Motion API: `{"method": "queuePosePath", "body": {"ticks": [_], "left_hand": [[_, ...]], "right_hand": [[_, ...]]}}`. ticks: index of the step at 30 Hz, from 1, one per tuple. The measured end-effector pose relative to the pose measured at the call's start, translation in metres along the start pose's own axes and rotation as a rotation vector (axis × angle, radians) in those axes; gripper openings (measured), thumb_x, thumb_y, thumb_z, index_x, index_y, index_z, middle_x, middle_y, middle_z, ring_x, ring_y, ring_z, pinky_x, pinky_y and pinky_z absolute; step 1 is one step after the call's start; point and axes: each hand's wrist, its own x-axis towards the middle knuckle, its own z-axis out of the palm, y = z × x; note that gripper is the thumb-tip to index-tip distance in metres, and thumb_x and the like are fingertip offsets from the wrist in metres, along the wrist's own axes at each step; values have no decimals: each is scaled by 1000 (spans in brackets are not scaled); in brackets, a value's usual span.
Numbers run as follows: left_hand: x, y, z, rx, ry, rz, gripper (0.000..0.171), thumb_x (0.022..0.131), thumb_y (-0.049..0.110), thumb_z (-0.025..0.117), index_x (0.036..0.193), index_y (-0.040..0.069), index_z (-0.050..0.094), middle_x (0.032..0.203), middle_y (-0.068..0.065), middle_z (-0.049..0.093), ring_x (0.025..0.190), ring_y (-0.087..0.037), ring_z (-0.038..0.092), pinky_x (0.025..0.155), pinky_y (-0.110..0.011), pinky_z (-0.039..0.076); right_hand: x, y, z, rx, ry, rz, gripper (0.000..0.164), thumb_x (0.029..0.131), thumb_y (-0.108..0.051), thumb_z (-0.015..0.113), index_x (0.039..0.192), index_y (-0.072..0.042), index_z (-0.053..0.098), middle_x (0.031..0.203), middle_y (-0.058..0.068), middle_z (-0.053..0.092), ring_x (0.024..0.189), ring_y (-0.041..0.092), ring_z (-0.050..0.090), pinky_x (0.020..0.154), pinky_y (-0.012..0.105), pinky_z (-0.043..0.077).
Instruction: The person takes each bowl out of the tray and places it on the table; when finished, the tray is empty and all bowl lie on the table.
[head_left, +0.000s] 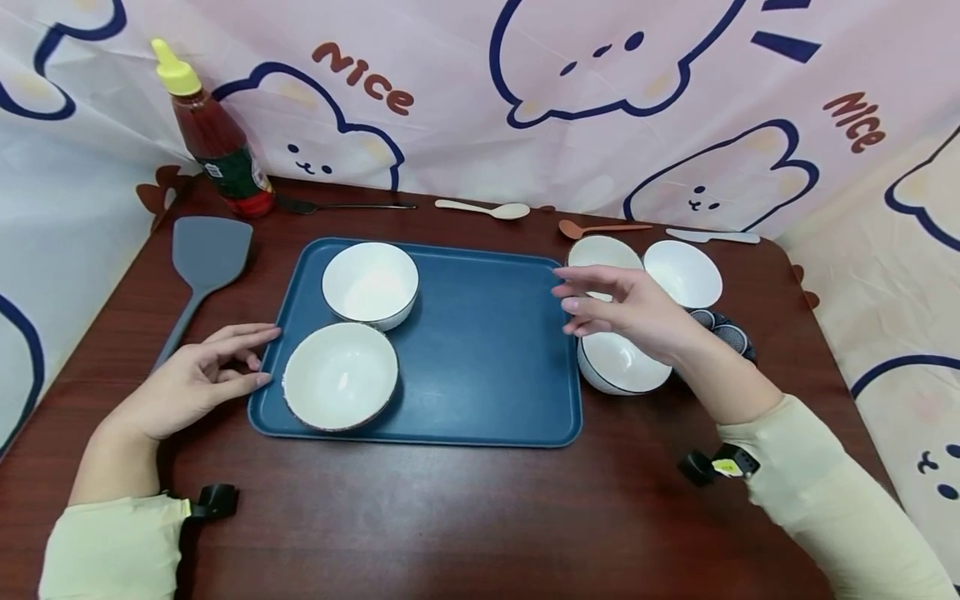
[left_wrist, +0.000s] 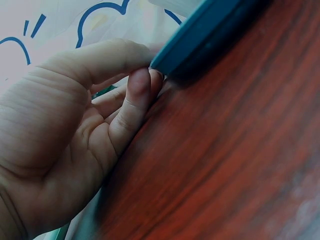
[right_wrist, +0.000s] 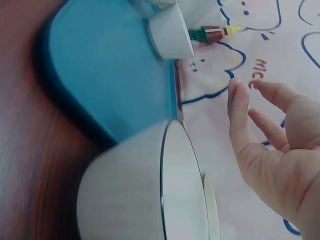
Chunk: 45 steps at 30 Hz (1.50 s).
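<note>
At the left edge of the blue tray (head_left: 487, 358), my left hand (head_left: 198, 375) grips the rim with thumb and fingertips; the left wrist view has the fingertips right at the tray's edge (left_wrist: 182, 42). Two white bowls, a rear one (head_left: 371, 283) and a dark-rimmed front one (head_left: 341, 375), stand on the tray's left half. Over the tray's right edge hovers my right hand (head_left: 630, 308), fingers relaxed and holding nothing. It partly hides a front bowl (head_left: 626, 367) and a rear bowl (head_left: 600, 250) beside the tray. Another white bowl (head_left: 684, 273) stands further right.
Dark patterned round items (head_left: 731, 337) lie behind my right wrist. A grey spatula (head_left: 210, 254) and a red sauce bottle (head_left: 225, 150) are at the left. Along the back lie a dark fork (head_left: 337, 206), a cream spoon (head_left: 487, 208), an orange spoon (head_left: 592, 227) and a white knife (head_left: 712, 237).
</note>
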Motion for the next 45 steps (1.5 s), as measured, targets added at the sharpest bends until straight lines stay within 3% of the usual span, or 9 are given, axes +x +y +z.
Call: {"method": "queuePosePath", "body": {"ticks": [8,20,27,34,45], "left_hand": [[0,2,0,-20,-10,1,52,94,16,70,143,19,55,129,14,47,94,-3,52,66,-18,46],[-1,4,-2,-5,-17,-15,51,94,18,70,143,21,55,126,11,48,94,-4,51,67,-18,46],[-1,4,-6,8,-10,-7,52,94,17,71,143,22,55,127,12,48,94,-3,51,64,-20,46],[-1,5,-6,-6,-7,1,52,94,17,70,143,20,55,128,12,47,95,-3,51,66,-18,47],[-1,5,-2,-10,-3,19,52,93,16,71,143,17,56,128,14,48,94,-3,51,66,-17,48]], "right_hand": [[22,-5,26,-16,-51,20,54,96,-20,68,146,-11,51,138,24,57,91,24,74,84,34,59],[50,-9,56,42,-115,46,53,96,-17,68,146,-13,51,139,22,56,95,25,75,84,38,58],[71,-12,73,39,-164,52,59,95,-17,69,149,-15,46,143,18,55,97,27,75,89,48,55],[86,-17,99,41,-204,57,63,96,-19,68,153,-13,41,145,17,52,99,27,74,90,46,56],[112,-24,128,122,-134,112,61,97,-21,66,153,-21,41,140,10,55,98,26,74,88,39,57]]}}
